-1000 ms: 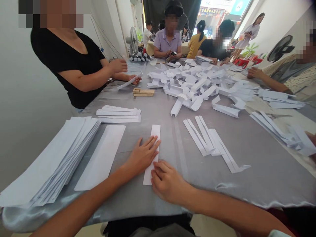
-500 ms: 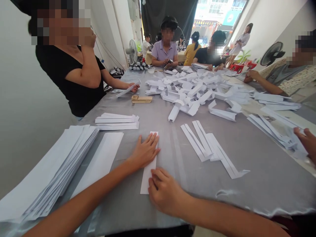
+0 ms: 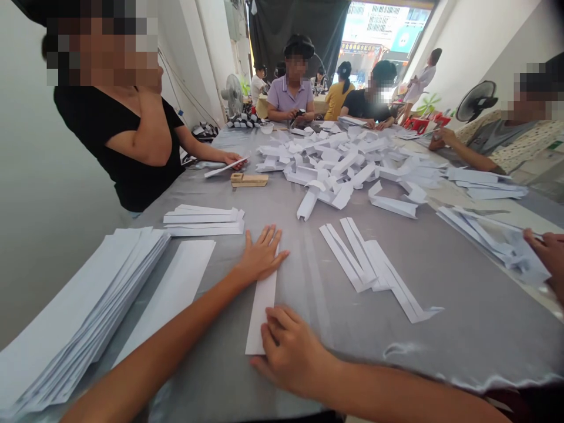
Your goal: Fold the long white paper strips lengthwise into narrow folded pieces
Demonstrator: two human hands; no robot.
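A long, narrow strip of white paper [image 3: 263, 302] lies lengthwise before me on the table. Spread across its far end, my left hand [image 3: 261, 255] presses down flat with fingers apart. My right hand [image 3: 295, 349] is curled at the strip's near right edge, fingertips on the paper and thumb by its bottom corner. Part of the near edge is hidden under those fingers. To the left of the strip lies a wider flat sheet [image 3: 176, 288], partly covered by my left forearm.
A thick paper stack [image 3: 83, 294] stands at left, with folded strips [image 3: 202, 220] behind it. More folded strips [image 3: 370, 258] lie right of my hands. Beyond is a heap of folded paper [image 3: 335, 164] and a wooden block [image 3: 249, 180]. Co-workers sit around the grey-covered table [image 3: 462, 329].
My left hand has shifted slightly up and spread its fingers wider at the strip's far end. My right thumb has moved down to the near corner. The view has tilted slightly.
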